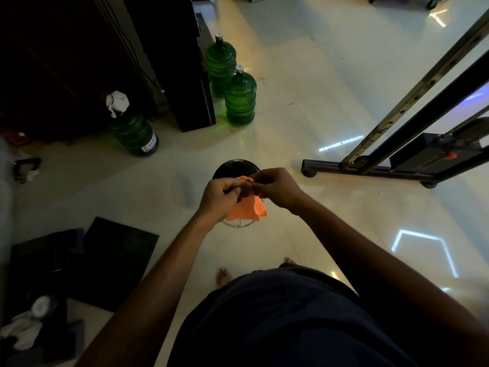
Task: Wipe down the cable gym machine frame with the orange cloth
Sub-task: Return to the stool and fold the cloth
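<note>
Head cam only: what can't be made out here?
- Cable machine frame: upper part cut off by the right edge.
- Black stool: mostly hidden behind the left hand, right hand and orange cloth.
- Label on nearest green water jug: too small.
- Left side: too dark.

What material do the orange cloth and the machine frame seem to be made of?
Orange cloth: soft fabric, probably microfibre, matte; it droops in folds with a fuzzy edge. Machine frame: probably painted steel tube, dark and semi-gloss; its perforated upright looks like bare, shinier metal.
</note>
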The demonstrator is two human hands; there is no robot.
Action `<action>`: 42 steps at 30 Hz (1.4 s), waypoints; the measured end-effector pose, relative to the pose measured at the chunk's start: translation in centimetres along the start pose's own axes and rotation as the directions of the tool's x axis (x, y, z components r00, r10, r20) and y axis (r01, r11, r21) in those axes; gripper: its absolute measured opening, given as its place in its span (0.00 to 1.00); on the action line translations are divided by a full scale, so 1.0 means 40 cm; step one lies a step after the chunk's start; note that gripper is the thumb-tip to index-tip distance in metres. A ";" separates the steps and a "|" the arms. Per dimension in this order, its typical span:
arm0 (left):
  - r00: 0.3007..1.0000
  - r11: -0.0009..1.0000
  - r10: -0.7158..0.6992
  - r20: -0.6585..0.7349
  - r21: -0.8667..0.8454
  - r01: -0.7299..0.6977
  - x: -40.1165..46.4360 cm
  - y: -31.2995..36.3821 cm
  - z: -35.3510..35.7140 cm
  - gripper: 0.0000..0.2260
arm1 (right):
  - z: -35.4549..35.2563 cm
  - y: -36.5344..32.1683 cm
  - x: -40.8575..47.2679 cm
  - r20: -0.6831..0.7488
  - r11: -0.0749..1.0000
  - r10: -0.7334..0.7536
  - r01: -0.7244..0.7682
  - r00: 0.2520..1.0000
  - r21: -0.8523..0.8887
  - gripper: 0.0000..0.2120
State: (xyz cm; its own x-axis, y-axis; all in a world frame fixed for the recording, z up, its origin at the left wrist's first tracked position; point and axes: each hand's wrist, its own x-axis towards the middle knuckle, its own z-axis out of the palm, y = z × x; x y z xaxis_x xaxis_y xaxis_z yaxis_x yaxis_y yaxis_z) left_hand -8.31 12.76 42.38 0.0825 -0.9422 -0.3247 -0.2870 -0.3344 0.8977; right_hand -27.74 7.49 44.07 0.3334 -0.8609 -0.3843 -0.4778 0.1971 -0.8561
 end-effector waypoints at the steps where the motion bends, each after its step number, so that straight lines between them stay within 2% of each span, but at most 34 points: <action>1: 0.999 0.999 0.019 -0.046 0.047 -0.017 -0.001 -0.004 -0.004 0.14 | -0.003 0.002 0.002 -0.016 1.000 -0.003 0.003 1.000 -0.026 0.08; 3: 0.981 0.973 0.104 -0.164 0.223 -0.065 -0.005 -0.012 -0.016 0.11 | -0.011 -0.001 0.002 -0.027 0.996 -0.025 0.023 0.999 -0.085 0.09; 4: 0.972 0.943 0.150 -0.182 0.321 -0.085 -0.005 -0.018 -0.021 0.14 | -0.017 -0.004 0.000 -0.022 0.993 -0.045 0.043 0.999 -0.110 0.09; 7: 0.979 0.773 0.200 -0.042 0.620 -0.132 0.015 -0.036 -0.035 0.33 | -0.034 -0.012 -0.008 -0.001 0.984 -0.078 0.076 0.997 -0.161 0.10; 8: 0.977 0.721 0.213 -0.010 0.677 -0.150 0.023 -0.037 -0.035 0.32 | -0.043 -0.012 -0.012 -0.004 0.982 -0.083 0.081 0.997 -0.169 0.10; 9: 0.973 0.687 0.233 -0.003 0.708 -0.162 0.029 -0.034 -0.036 0.25 | -0.052 -0.010 -0.013 -0.013 0.980 -0.091 0.087 0.996 -0.179 0.10; 11: 0.967 0.686 0.253 -0.019 0.709 -0.166 0.038 -0.022 -0.042 0.10 | -0.075 0.002 -0.015 -0.054 0.974 -0.097 0.084 0.994 -0.209 0.10; 13: 0.973 0.728 0.228 -0.030 0.669 -0.150 0.041 -0.011 -0.052 0.06 | -0.099 0.019 -0.016 -0.119 0.963 -0.101 0.067 0.988 -0.261 0.10; 17: 0.981 0.799 0.192 0.034 0.575 -0.176 0.057 0.011 -0.058 0.08 | -0.130 0.047 -0.018 -0.189 0.950 -0.073 0.011 0.979 -0.313 0.08; 20: 0.973 0.798 0.198 0.116 0.557 -0.229 0.066 0.034 -0.022 0.24 | -0.136 0.043 -0.028 -0.152 0.947 -0.080 0.027 0.985 -0.319 0.08; 22: 0.968 0.770 0.195 0.158 0.587 -0.251 0.074 0.041 0.008 0.29 | -0.141 0.033 -0.038 -0.121 0.949 -0.095 0.053 0.988 -0.309 0.09; 25: 0.949 0.702 0.259 0.179 0.640 -0.312 0.088 0.038 0.031 0.17 | -0.159 0.033 -0.049 -0.124 0.953 -0.125 0.084 0.984 -0.293 0.09; 28: 0.957 0.745 0.243 0.156 0.601 -0.287 0.083 0.043 0.024 0.08 | -0.183 0.057 -0.056 -0.224 0.958 -0.107 0.040 0.969 -0.285 0.07; 31: 0.972 0.847 0.205 0.115 0.478 -0.235 0.077 0.059 0.003 0.06 | -0.190 0.096 -0.059 -0.300 0.953 -0.070 -0.026 0.951 -0.303 0.03; 34: 0.974 0.894 0.187 0.128 0.388 -0.223 0.073 0.080 -0.010 0.04 | -0.181 0.114 -0.063 -0.307 0.947 -0.058 -0.045 0.950 -0.319 0.02; 39: 0.953 0.843 0.218 0.210 0.452 -0.293 0.071 0.094 -0.051 0.04 | -0.171 0.108 -0.071 -0.245 0.945 -0.039 -0.043 0.969 -0.323 0.07; 42: 0.950 0.816 0.178 0.259 0.500 -0.289 0.083 0.109 -0.088 0.04 | -0.193 0.089 -0.073 -0.123 0.944 -0.024 -0.018 0.992 -0.328 0.08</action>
State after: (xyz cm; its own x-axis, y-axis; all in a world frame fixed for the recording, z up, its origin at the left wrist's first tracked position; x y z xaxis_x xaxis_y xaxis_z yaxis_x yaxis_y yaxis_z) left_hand -5.95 8.10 46.26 -0.2194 -0.9491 -0.2258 -0.7353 0.0088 0.6776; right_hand -36.67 7.08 44.81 0.2424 -0.9164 -0.3186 -0.7240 0.0478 -0.6882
